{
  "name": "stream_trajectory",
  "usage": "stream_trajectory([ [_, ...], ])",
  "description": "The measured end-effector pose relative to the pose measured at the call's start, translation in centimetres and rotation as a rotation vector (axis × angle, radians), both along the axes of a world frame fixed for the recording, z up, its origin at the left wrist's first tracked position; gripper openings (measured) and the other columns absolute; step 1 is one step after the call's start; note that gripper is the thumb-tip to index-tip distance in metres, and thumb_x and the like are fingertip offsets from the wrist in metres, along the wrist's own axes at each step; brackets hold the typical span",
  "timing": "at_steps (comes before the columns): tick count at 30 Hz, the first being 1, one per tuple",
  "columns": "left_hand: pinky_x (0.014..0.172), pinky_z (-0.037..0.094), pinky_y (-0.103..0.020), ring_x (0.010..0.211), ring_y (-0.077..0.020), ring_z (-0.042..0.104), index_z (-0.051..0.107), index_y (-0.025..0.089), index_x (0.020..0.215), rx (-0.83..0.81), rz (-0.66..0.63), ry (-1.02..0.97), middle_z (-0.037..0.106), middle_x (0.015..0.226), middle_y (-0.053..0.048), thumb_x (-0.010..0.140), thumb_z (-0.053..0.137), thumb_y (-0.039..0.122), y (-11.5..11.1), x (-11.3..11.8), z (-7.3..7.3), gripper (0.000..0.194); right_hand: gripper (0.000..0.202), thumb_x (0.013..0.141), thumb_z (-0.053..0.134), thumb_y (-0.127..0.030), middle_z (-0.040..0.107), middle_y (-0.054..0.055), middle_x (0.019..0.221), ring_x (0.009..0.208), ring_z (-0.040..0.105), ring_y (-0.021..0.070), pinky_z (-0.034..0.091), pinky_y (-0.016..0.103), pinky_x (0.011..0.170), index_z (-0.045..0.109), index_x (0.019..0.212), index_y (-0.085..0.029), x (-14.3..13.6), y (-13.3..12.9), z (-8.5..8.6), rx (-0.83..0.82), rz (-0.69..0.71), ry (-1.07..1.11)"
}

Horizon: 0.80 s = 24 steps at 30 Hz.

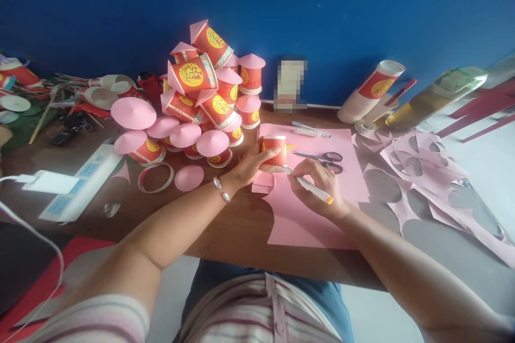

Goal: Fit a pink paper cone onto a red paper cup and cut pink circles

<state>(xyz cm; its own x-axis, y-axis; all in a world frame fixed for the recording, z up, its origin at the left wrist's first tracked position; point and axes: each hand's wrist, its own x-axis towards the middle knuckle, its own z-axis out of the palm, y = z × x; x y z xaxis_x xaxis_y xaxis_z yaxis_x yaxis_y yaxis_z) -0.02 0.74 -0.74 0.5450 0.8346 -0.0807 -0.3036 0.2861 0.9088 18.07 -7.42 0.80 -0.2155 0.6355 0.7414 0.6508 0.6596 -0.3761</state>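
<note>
Left hand (250,165), gripping the red cup (274,151) from its left side; right hand (316,187), closed around the marker (311,189), at the cup's lower right. The cup lies between the hands, above the pink sheet's (317,228) left edge, inward from the table's (229,236) front edge.

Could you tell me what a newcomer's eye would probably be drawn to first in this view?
Probably the piled red cups with pink paper cones, left of centre against the blue wall. Next, perhaps, the middle, where the left hand holds a red cup and the right hand a white marker at its lower edge, above pink paper.
</note>
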Motion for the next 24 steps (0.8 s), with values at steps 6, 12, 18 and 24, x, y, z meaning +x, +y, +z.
stream_trajectory([
  [6,0.095,0.059,-0.044,0.112,-0.0282,0.069,0.064,0.02,0.119,0.033,0.02,-0.026,0.07,0.12,-0.01,0.086,0.078,0.041,0.15,0.12,-0.37,0.042,0.019,0.088,0.062,-0.008,0.065,-0.004,0.069,0.057,0.064,0.0128,0.048,0.025,0.055,0.054,0.087,-0.025,-0.07,-0.22,0.3,0.038,0.007,-0.001],
  [12,0.096,0.057,-0.046,0.119,-0.0314,0.067,0.065,0.019,0.121,0.048,-0.003,-0.006,0.071,0.129,-0.014,0.089,0.075,0.043,0.08,0.05,-0.08,0.041,0.019,0.088,0.061,-0.008,0.065,-0.004,0.068,0.055,0.062,0.0122,0.048,0.025,0.054,0.054,0.086,-0.025,-0.02,-0.24,0.52,0.043,0.029,0.002],
  [18,0.093,0.058,-0.043,0.113,-0.031,0.071,0.07,0.018,0.118,0.037,-0.027,-0.095,0.074,0.122,-0.013,0.089,0.075,0.043,0.51,-0.07,-0.65,0.038,0.018,0.09,0.061,-0.008,0.065,-0.004,0.071,0.057,0.062,0.0119,0.048,0.025,0.055,0.056,0.09,-0.024,-0.08,-0.22,0.45,0.063,0.052,-0.002],
  [24,0.094,0.058,-0.043,0.113,-0.0314,0.072,0.073,0.018,0.117,-0.017,-0.043,-0.231,0.079,0.111,-0.011,0.09,0.072,0.035,0.99,-0.05,-0.9,0.032,0.017,0.091,0.062,-0.008,0.066,-0.002,0.074,0.06,0.063,0.013,0.049,0.025,0.056,0.057,0.093,-0.024,-0.04,-0.17,0.43,0.06,0.035,0.012],
])
